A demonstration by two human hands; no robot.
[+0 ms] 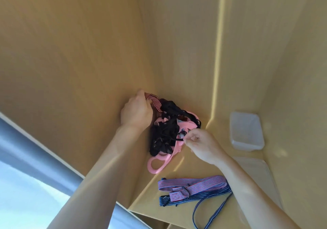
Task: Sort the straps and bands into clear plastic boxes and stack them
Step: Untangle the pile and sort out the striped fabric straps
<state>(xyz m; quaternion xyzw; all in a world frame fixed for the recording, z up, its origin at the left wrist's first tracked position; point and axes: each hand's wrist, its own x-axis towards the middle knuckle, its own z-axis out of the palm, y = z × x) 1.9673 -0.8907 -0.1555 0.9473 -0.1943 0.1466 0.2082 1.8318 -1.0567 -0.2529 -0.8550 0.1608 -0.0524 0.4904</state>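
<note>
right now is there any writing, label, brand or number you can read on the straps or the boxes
None can be read.
Purple striped strap: its small stitched patch shows a mark, too blurred to make out.
Clear plastic box: no label visible.
Tangle of black and pink bands, held by the left hand and right hand: no print visible.

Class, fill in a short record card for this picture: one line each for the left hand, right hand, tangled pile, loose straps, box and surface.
left hand: grips a red striped strap at the pile's top edge
right hand: pinches a pink band
tangled pile: black straps knotted with pink bands
loose straps: purple striped strap and blue striped strap, apart from the pile
box: clear plastic box, nothing visible inside
surface: tan shelf
</note>
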